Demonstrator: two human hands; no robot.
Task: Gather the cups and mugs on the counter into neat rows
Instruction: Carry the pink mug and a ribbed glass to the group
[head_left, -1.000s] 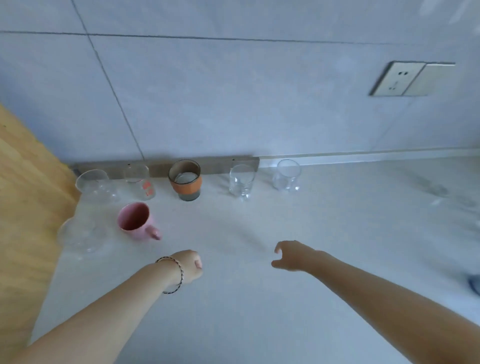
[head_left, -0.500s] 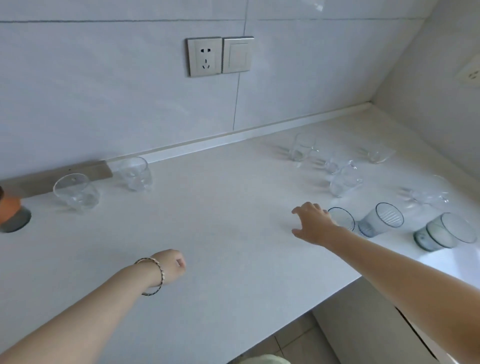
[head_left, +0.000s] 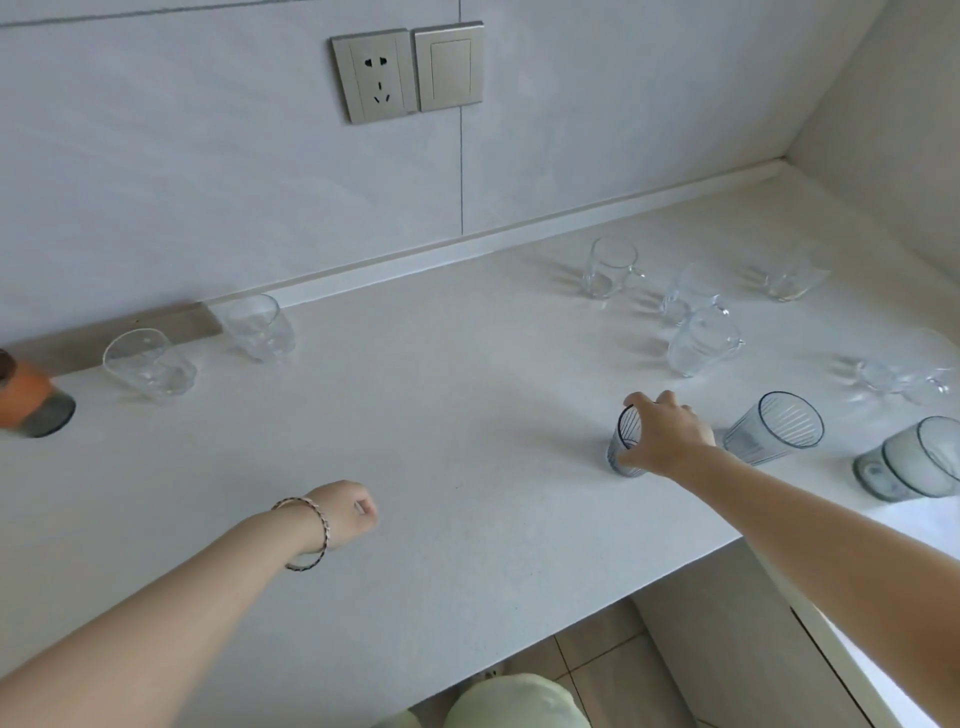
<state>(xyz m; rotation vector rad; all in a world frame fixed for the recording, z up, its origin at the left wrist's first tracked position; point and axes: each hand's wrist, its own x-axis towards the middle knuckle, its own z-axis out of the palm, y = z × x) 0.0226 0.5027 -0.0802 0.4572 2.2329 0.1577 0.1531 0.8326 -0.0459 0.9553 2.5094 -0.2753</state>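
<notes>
Here the right hand (head_left: 667, 439) fingers clamp a ribbed glass (head_left: 623, 441); left hand (head_left: 350, 512) fisted over bare counter (head_left: 441, 415).

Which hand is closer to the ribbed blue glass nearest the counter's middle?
Right. The right hand wraps around the ribbed blue glass; the left hand, a closed fist, sits well off to its left.

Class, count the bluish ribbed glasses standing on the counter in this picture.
2: one ribbed glass in the right hand's grip, another ribbed glass just right of it. The greenish tumbler further right looks different.
</notes>
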